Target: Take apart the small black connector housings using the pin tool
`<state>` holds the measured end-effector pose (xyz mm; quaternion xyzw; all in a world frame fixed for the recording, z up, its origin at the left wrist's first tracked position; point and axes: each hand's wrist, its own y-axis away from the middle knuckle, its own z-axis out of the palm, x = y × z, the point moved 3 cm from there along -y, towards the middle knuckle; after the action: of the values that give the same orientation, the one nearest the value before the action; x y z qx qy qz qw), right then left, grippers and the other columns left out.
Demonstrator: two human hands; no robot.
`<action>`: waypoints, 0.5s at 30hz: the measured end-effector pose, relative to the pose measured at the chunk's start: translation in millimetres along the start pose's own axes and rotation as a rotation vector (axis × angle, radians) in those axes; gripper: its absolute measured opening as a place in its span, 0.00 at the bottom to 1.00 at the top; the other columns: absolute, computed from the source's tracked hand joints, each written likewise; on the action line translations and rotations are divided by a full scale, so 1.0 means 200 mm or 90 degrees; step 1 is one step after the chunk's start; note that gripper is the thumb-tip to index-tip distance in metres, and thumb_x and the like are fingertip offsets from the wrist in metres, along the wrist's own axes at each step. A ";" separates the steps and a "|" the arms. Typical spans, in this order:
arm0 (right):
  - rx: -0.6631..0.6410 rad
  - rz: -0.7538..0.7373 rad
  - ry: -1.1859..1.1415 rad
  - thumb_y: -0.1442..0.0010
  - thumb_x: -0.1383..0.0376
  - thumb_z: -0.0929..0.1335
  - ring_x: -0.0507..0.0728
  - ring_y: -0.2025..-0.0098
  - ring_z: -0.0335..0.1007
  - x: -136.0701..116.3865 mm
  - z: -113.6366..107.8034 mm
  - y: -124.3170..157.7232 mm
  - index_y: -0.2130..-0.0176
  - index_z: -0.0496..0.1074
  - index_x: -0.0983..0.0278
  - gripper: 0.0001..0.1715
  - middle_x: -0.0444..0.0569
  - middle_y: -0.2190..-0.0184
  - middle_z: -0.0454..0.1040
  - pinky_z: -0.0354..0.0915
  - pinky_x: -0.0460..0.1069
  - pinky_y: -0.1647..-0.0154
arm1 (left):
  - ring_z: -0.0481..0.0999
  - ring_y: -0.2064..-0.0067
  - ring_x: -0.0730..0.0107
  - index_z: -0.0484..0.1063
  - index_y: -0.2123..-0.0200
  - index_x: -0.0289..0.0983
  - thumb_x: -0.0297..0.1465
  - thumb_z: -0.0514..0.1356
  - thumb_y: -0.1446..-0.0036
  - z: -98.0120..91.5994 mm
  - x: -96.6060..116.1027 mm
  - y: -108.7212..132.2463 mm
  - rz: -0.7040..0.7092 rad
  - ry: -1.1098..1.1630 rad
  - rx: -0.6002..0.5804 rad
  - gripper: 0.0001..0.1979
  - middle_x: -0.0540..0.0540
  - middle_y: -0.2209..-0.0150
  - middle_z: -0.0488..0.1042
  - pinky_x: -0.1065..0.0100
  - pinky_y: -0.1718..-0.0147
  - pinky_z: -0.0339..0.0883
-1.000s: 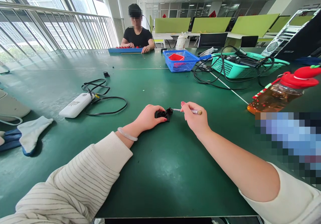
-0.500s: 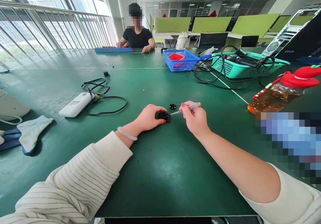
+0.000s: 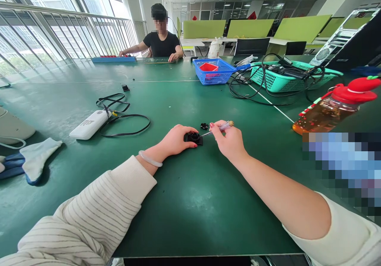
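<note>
My left hand (image 3: 177,139) grips a small black part (image 3: 193,138) with a round centre, thumb and fingers closed about its left side while it sits on the green table (image 3: 184,202). In my right hand (image 3: 229,141) is a screwdriver (image 3: 222,127) with a clear handle, pinched between thumb and fingers. Its thin shaft points left, and the tip meets or nearly meets the right side of the black part. Just beyond lies a separate small round black piece (image 3: 204,126), touched by neither hand.
To the left are a white power bank (image 3: 91,124) with a black cable and a glove (image 3: 40,157). Blue (image 3: 214,78) and teal baskets (image 3: 275,84) with cables stand behind, a red-lidded bottle (image 3: 330,111) to the right. Across the table sits a person (image 3: 162,41) beside a blue tray (image 3: 114,60).
My right hand and the screwdriver have shifted slightly left, towards the black part. My left hand stays almost still. Across the table, the blue tray and the person's hand on it have moved left.
</note>
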<state>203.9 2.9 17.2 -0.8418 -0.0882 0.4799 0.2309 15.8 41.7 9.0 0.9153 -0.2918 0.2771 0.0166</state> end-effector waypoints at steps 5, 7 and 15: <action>-0.007 -0.015 -0.026 0.35 0.45 0.61 0.55 0.74 0.65 -0.02 -0.01 0.01 0.75 0.69 0.60 0.27 0.44 0.82 0.66 0.60 0.50 0.70 | 0.76 0.51 0.55 0.77 0.50 0.45 0.39 0.69 0.50 0.00 0.01 0.00 0.007 -0.010 -0.001 0.22 0.47 0.56 0.80 0.57 0.49 0.70; -0.055 -0.044 -0.012 0.35 0.49 0.61 0.55 0.74 0.65 -0.03 -0.01 0.02 0.75 0.68 0.59 0.24 0.45 0.81 0.67 0.61 0.51 0.68 | 0.76 0.51 0.55 0.77 0.50 0.45 0.38 0.69 0.50 0.00 0.01 0.00 0.008 -0.007 -0.001 0.22 0.48 0.56 0.80 0.57 0.49 0.70; -0.117 -0.194 0.013 0.36 0.58 0.63 0.55 0.73 0.65 -0.08 0.02 0.04 0.75 0.67 0.58 0.16 0.43 0.78 0.73 0.61 0.59 0.45 | 0.76 0.51 0.56 0.76 0.50 0.45 0.38 0.69 0.50 0.00 0.00 0.00 0.017 -0.007 0.003 0.22 0.48 0.55 0.80 0.56 0.47 0.69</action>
<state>191.4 -10.0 24.5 -0.8411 -0.2562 0.4205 0.2237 16.6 41.8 8.6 0.9129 -0.3031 0.2732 0.0093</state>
